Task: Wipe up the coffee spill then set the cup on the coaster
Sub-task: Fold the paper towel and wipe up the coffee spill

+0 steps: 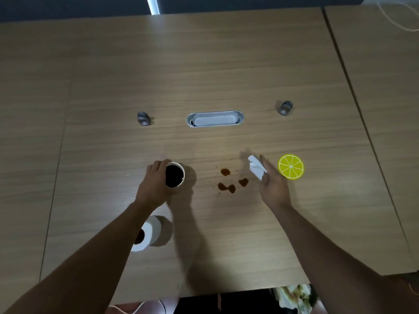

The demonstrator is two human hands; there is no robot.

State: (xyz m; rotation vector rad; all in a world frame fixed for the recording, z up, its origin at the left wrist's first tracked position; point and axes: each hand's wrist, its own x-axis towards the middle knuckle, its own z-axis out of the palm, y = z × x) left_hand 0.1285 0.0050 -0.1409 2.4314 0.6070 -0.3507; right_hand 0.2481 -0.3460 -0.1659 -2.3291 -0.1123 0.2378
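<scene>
1. Cup (175,176) upright on bench (204,75), mouth up, full of dark coffee; L hand (152,186) wrapped round its left side.
2. Tissue (256,169) pinched in R hand (273,185), long axis running far-left to near-right, raised just right of spill (231,182).
3. Lemon coaster (291,166) flat, just right of R hand.
4. Paper roll (148,234) under L forearm.
</scene>
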